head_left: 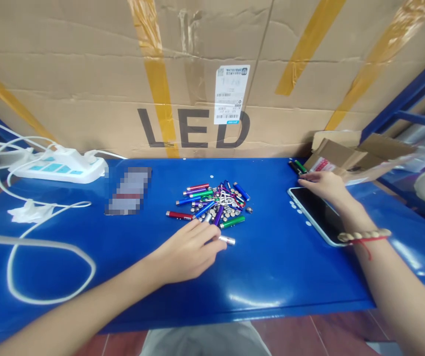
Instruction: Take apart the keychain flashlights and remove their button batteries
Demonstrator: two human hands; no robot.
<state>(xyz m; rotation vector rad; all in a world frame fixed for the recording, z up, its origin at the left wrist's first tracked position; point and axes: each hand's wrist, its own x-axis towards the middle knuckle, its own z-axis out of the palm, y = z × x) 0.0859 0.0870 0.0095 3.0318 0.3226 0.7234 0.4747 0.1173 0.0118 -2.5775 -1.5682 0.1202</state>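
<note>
My left hand [192,247] is closed round a silver tube [228,240] at the near edge of a pile on the blue table [264,277]. The pile holds several coloured metal tubes, among them a red one [179,215] and a green one [233,222], with small round button cells [228,213] and metal clips [224,198] among them. My right hand [321,184] reaches over the phone's far end, its fingers pressed together beside dark and green tubes [297,167]; what it grips, if anything, is hidden.
A phone [318,215] lies under my right wrist, small white discs [297,207] beside it. An open cardboard box [361,155] stands back right. Left are a power strip [60,165], white cables [12,267] and a blurred flat item [129,193]. A large carton [105,74] stands behind.
</note>
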